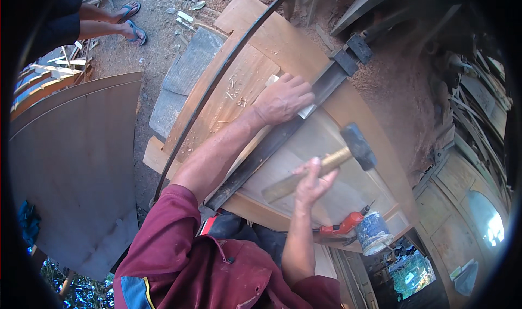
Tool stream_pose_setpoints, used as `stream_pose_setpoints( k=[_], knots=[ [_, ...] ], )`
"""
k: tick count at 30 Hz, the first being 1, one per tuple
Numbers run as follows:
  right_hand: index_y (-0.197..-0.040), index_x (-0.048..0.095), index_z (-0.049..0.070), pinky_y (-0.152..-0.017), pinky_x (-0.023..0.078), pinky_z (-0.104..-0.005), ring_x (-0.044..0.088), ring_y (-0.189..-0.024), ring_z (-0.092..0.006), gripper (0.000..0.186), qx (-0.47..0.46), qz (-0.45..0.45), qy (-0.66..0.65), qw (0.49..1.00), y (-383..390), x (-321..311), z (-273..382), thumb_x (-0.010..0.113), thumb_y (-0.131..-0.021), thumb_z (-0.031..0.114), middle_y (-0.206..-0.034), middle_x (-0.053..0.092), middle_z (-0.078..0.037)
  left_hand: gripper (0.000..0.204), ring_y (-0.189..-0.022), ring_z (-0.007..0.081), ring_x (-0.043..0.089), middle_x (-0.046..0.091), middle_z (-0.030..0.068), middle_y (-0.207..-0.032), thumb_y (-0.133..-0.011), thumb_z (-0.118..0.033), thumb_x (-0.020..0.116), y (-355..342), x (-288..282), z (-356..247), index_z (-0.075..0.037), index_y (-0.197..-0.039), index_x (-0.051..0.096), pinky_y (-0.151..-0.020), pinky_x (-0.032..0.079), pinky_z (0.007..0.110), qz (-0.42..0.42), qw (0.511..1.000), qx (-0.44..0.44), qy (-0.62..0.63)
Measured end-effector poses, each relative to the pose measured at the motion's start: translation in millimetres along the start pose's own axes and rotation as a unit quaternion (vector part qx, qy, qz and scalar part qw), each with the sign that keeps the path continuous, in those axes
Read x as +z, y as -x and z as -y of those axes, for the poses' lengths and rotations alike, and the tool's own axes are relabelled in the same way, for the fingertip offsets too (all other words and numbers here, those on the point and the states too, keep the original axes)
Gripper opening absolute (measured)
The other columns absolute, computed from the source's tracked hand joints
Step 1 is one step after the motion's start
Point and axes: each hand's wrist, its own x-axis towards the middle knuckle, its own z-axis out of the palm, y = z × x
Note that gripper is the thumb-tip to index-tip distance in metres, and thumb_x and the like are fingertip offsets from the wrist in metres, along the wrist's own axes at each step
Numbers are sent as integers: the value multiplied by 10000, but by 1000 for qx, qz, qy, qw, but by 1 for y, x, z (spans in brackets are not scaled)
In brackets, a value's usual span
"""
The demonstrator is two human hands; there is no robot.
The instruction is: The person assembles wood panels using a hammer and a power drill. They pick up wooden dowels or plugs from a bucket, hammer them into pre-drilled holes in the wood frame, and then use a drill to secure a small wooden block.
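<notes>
Over panel (356, 99), right grip (316, 181) wraps hammer handle (336, 158), head (359, 147) beyond; left grip (285, 98) clasps block (308, 111).

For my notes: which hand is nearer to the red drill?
Right. The right hand, holding a hammer, is up and left of the red drill in view; the left hand is farther up, beside the long clamp.
</notes>
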Motion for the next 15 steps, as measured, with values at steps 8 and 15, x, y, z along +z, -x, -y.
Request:
stream_pose_setpoints(
  k=[8, 15],
  knots=[
    [-1158, 379, 4, -501, 507, -292, 530, -516, -131, 271, 23, 18, -7, 1000, 9, 1, -2, 553, -950, -6, -730, 526, -65, 157, -945, 254, 537, 524, 67, -921, -798, -188, 576, 3, 1, 2, -100, -926, 555, -866, 414, 386, -18, 1000, 4, 12],
    [-1125, 406, 25, -481, 491, -272, 553, -522, -117, 256, 101, 95, 202, 970, -11, 5, -1, 585, -942, 17, -733, 541, -53, 164, -927, 252, 542, 533, 55, -913, -787, -200, 592, 0, 3, 3, -108, -918, 556, -841, 418, 390, -18, 1000, -3, 9]
  ],
)
